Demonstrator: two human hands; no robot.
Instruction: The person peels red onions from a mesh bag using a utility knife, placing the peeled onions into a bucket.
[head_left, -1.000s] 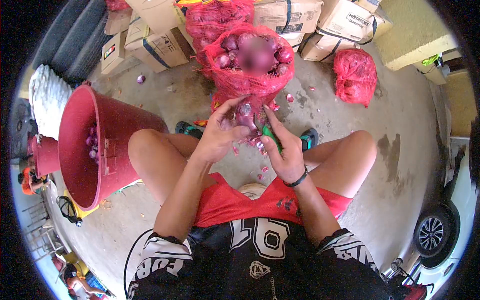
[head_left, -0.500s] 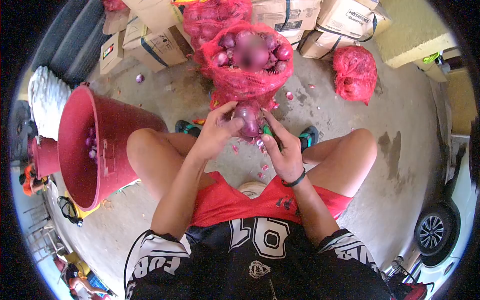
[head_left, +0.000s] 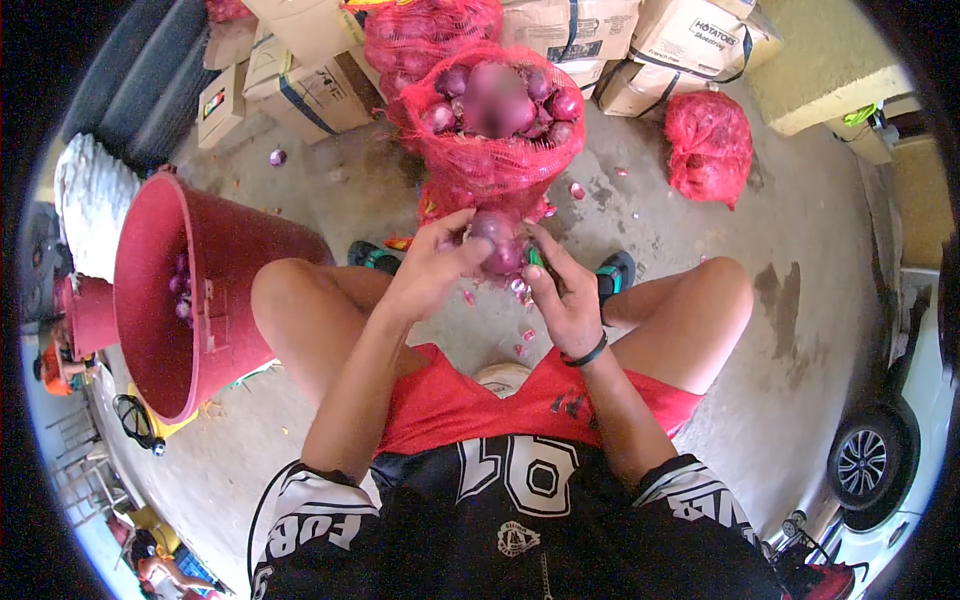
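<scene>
A large red onion (head_left: 496,243) is between my hands, just in front of an open red mesh sack (head_left: 490,165) full of red onions. My left hand (head_left: 437,262) holds the onion from its left side, with the thumb across it. At its right side, my right hand (head_left: 563,293) has its fingers closed on a small green-handled tool (head_left: 536,262); any blade is hidden. Bits of onion skin (head_left: 527,335) lie on the floor below my hands.
A big red tub (head_left: 215,290) with some onions inside lies tilted at the left. Cardboard boxes (head_left: 570,32) and another mesh sack (head_left: 430,30) stand behind. A smaller red sack (head_left: 708,150) sits at right, and a car wheel (head_left: 863,462) lower right.
The onion has shifted and turned slightly in my left hand. My right hand still has the green tool, in nearly the same place.
</scene>
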